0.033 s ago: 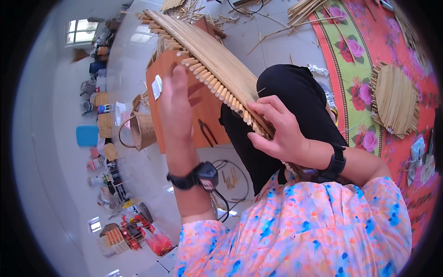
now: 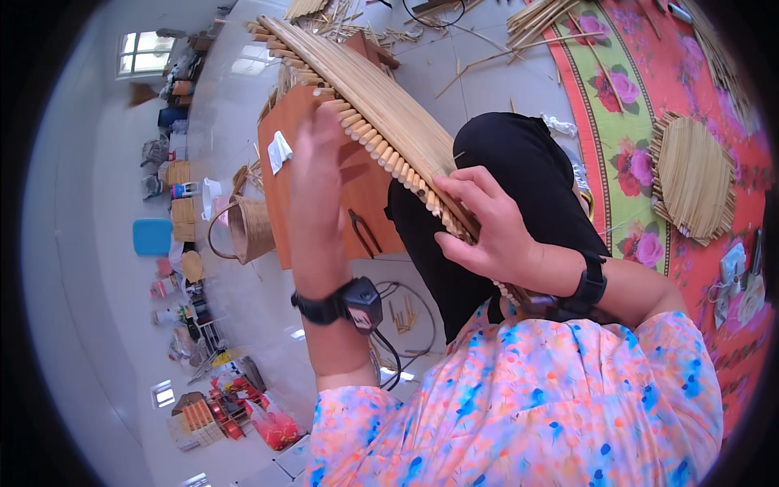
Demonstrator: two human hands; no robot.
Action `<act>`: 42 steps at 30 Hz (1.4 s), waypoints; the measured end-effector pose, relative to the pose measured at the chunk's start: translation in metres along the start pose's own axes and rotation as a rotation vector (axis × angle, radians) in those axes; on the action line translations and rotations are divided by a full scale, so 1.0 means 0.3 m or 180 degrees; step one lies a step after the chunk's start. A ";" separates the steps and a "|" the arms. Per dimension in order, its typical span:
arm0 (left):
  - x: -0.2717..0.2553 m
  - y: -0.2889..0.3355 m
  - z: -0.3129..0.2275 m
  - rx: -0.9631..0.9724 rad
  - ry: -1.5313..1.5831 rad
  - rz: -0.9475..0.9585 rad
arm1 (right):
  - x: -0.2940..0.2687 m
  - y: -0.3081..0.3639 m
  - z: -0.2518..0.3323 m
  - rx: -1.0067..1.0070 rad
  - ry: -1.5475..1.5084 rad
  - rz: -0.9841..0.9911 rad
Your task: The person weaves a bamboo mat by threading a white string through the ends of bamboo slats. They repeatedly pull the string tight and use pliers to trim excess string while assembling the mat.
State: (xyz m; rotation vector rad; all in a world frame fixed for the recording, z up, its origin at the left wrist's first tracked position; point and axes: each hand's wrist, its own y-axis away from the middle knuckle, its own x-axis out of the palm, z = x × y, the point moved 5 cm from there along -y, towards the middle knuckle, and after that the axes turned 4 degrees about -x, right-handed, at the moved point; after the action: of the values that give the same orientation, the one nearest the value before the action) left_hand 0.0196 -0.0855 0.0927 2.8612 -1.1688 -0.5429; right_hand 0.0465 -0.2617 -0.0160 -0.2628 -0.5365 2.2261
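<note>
A long panel of pale wooden sticks [image 2: 389,93], laid side by side with their cut ends in a stepped row, slants from the upper left down to my lap. My right hand [image 2: 491,231] grips its near end, fingers over the top and thumb below the row of ends. Beside the left edge of the panel, my left hand [image 2: 316,174] is raised and blurred by motion. Its fingers look stretched and apart, with nothing seen in them. Whether it touches the stick ends I cannot tell. My knee in black trousers [image 2: 503,154] is under the panel.
An orange-brown board [image 2: 284,219] holds pliers [image 2: 365,234] and a crumpled white scrap [image 2: 279,152]. A woven basket [image 2: 250,230] stands left of it. On the flowered mat [image 2: 649,195] at right lies another stick panel [image 2: 694,178]. Loose sticks [image 2: 540,24] lie at the top.
My left hand has shifted slightly toward the panel's edge. The right hand keeps its grip.
</note>
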 end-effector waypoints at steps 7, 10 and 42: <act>-0.079 0.027 0.050 -0.0226 0.0088 0.0575 | 0.114 0.032 0.050 -0.0439 0.0156 0.0205; -0.198 0.156 0.059 0.0144 0.0629 0.0241 | 0.162 0.048 0.123 -0.0546 0.0165 0.0550; 0.029 0.279 0.445 0.0063 0.4750 0.0568 | -0.007 -0.083 0.067 0.1732 -0.1518 -0.1401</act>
State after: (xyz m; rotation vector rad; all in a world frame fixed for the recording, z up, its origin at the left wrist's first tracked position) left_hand -0.0738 -0.1350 -0.0245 2.0409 -0.9384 1.3413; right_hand 0.0575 -0.2547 0.0133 0.6232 -0.1837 1.8996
